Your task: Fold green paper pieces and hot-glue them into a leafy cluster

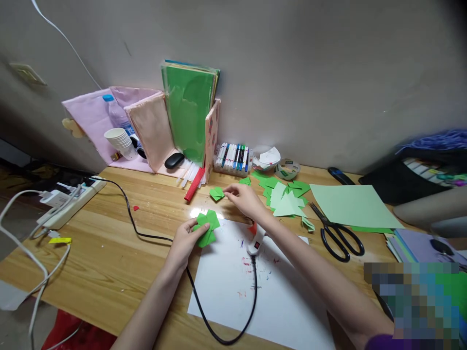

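Between the thumb and fingers of my left hand [185, 241] is a green folded-paper piece [208, 233] with several petal-like squares joined together. My right hand [243, 198] is closed in a pinch at the edge of a smaller green folded paper [217, 194], just above the table. Under my right forearm lies a white glue gun [255, 241] with a red switch, partly hidden, its black cord looping toward me. The glue gun rests on a white paper sheet [229, 282] with coloured marks. Another small green folded paper [245, 181] lies behind my right hand.
Green paper pieces [290, 201], black-handled scissors [337, 236] and a pale green sheet [355, 206] lie at right. Markers [233, 158], tape [287, 169] and a pink organizer [146, 126] stand along the wall. At left are a power strip [73, 204] and cables.
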The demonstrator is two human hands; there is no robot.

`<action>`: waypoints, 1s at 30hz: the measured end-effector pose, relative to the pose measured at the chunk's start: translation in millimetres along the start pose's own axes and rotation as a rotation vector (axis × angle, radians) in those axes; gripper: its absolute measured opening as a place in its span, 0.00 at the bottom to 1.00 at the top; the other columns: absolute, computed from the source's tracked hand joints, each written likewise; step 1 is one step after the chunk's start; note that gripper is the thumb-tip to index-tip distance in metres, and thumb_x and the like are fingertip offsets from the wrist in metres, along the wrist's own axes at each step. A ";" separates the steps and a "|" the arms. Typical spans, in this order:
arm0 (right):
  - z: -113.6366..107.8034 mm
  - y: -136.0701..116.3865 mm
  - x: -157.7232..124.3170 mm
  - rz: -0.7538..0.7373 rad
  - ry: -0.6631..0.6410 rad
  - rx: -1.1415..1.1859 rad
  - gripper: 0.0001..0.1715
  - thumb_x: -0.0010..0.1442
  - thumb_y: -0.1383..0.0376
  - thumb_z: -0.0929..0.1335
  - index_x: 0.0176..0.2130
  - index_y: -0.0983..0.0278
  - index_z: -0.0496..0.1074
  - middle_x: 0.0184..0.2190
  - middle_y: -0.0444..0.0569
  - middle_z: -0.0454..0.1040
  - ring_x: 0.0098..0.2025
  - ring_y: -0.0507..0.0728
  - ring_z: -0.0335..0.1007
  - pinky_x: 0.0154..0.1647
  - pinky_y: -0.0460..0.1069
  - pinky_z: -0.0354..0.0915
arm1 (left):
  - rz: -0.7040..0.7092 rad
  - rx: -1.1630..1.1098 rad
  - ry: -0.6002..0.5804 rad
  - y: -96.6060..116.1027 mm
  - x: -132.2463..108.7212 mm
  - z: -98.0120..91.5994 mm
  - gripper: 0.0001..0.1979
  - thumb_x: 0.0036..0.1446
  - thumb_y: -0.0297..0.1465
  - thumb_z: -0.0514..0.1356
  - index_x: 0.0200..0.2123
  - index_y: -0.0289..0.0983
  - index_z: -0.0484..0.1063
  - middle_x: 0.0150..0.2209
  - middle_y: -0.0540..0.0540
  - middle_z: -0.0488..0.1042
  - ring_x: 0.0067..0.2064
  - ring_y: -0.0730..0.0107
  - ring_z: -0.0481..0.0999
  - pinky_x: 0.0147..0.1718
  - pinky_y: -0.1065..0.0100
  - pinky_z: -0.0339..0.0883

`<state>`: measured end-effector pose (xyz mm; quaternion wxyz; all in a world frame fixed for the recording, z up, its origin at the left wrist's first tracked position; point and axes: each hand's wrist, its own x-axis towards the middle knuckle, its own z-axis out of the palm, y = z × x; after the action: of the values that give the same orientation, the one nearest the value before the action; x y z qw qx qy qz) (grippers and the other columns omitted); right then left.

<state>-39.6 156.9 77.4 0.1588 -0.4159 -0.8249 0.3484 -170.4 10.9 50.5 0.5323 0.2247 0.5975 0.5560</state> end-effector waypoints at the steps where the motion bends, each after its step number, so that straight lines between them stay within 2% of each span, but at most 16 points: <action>1: 2.8 0.2 14.6 0.012 0.000 -0.057 0.10 0.57 0.66 0.64 0.38 0.67 0.71 0.39 0.54 0.75 0.41 0.56 0.71 0.42 0.49 0.63 | 0.012 -0.010 0.022 -0.4 4.2 -2.0 0.19 0.42 0.35 0.67 0.37 0.30 0.74 0.36 0.42 0.77 0.32 0.70 0.75 0.31 0.73 0.68; 2: 7.2 0.5 28.0 0.020 -0.011 -0.089 0.10 0.53 0.67 0.67 0.38 0.68 0.71 0.40 0.57 0.74 0.42 0.59 0.70 0.42 0.50 0.62 | 0.023 -0.021 0.045 -0.8 8.0 -3.6 0.19 0.41 0.35 0.67 0.37 0.30 0.74 0.36 0.43 0.77 0.32 0.70 0.75 0.31 0.73 0.68; 5: 25.4 1.6 56.0 0.058 -0.063 -0.158 0.22 0.38 0.69 0.75 0.35 0.70 0.70 0.40 0.63 0.73 0.44 0.66 0.68 0.41 0.53 0.63 | 0.031 -0.066 0.101 -1.3 15.8 -6.0 0.20 0.41 0.35 0.67 0.38 0.31 0.74 0.37 0.43 0.77 0.33 0.69 0.76 0.33 0.72 0.69; 7: 35.4 2.6 64.1 0.073 -0.085 -0.169 0.23 0.35 0.71 0.76 0.34 0.70 0.69 0.40 0.63 0.73 0.44 0.67 0.68 0.40 0.53 0.63 | 0.022 -0.100 0.114 -1.4 18.0 -5.7 0.21 0.41 0.36 0.67 0.39 0.31 0.73 0.36 0.42 0.77 0.33 0.68 0.76 0.33 0.71 0.69; 9: 38.8 3.0 64.8 0.076 -0.100 -0.156 0.20 0.35 0.72 0.75 0.31 0.68 0.69 0.37 0.60 0.74 0.43 0.67 0.69 0.38 0.53 0.63 | 0.011 -0.133 0.122 -1.9 18.9 -5.0 0.21 0.40 0.37 0.67 0.38 0.31 0.74 0.34 0.42 0.77 0.32 0.68 0.77 0.32 0.71 0.70; 11: 34.9 2.1 59.0 0.075 -0.093 -0.123 0.15 0.39 0.71 0.74 0.29 0.68 0.69 0.35 0.58 0.74 0.41 0.66 0.69 0.37 0.52 0.63 | -0.001 -0.168 0.130 -2.9 19.4 -4.5 0.21 0.40 0.37 0.68 0.38 0.31 0.74 0.33 0.43 0.77 0.31 0.68 0.77 0.31 0.71 0.70; 14: 21.7 -2.3 37.8 0.072 -0.061 -0.037 0.08 0.51 0.64 0.68 0.32 0.67 0.68 0.32 0.53 0.74 0.35 0.59 0.71 0.34 0.49 0.64 | -0.021 -0.215 0.144 -4.5 19.9 -4.6 0.20 0.39 0.35 0.68 0.36 0.30 0.74 0.33 0.43 0.77 0.31 0.69 0.76 0.31 0.72 0.70; 16: 14.9 -6.5 17.2 0.053 -0.085 0.077 0.12 0.57 0.59 0.63 0.34 0.66 0.68 0.29 0.48 0.73 0.29 0.53 0.71 0.30 0.46 0.64 | -0.026 -0.229 0.147 -5.5 19.5 -4.5 0.19 0.40 0.35 0.68 0.36 0.30 0.74 0.33 0.43 0.77 0.31 0.71 0.76 0.31 0.72 0.69; 18: 14.1 -10.2 -4.0 0.050 -0.152 0.403 0.14 0.55 0.57 0.64 0.34 0.66 0.68 0.27 0.46 0.72 0.26 0.52 0.69 0.28 0.45 0.65 | -0.009 -0.234 0.136 -6.2 18.3 -3.8 0.18 0.42 0.35 0.67 0.36 0.30 0.74 0.33 0.44 0.77 0.31 0.72 0.75 0.31 0.73 0.69; 20: 18.8 -12.3 -21.2 0.067 -0.143 0.533 0.13 0.53 0.58 0.65 0.33 0.66 0.69 0.27 0.46 0.71 0.25 0.51 0.68 0.27 0.45 0.65 | 0.020 -0.234 0.120 -6.9 16.5 -2.4 0.18 0.43 0.36 0.66 0.37 0.30 0.74 0.34 0.43 0.77 0.32 0.72 0.75 0.31 0.74 0.68; 25: 33.5 -12.4 -38.8 0.115 -0.055 0.463 0.10 0.51 0.61 0.65 0.30 0.66 0.69 0.22 0.44 0.70 0.21 0.51 0.65 0.26 0.45 0.63 | 0.055 -0.226 0.116 -8.9 12.8 0.9 0.19 0.43 0.36 0.65 0.38 0.31 0.74 0.35 0.43 0.77 0.33 0.71 0.75 0.32 0.74 0.68; 30: 32.5 -17.4 -42.1 0.154 -0.053 0.376 0.08 0.49 0.62 0.64 0.27 0.65 0.68 0.19 0.42 0.69 0.20 0.51 0.66 0.25 0.45 0.61 | 0.079 -0.193 0.120 -11.0 12.1 -0.5 0.18 0.45 0.37 0.64 0.38 0.31 0.74 0.37 0.43 0.77 0.35 0.70 0.75 0.34 0.73 0.67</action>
<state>-42.1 101.8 67.8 0.1847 -0.4315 -0.7149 0.5183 -171.3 17.9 35.8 0.4922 0.1620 0.5626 0.6442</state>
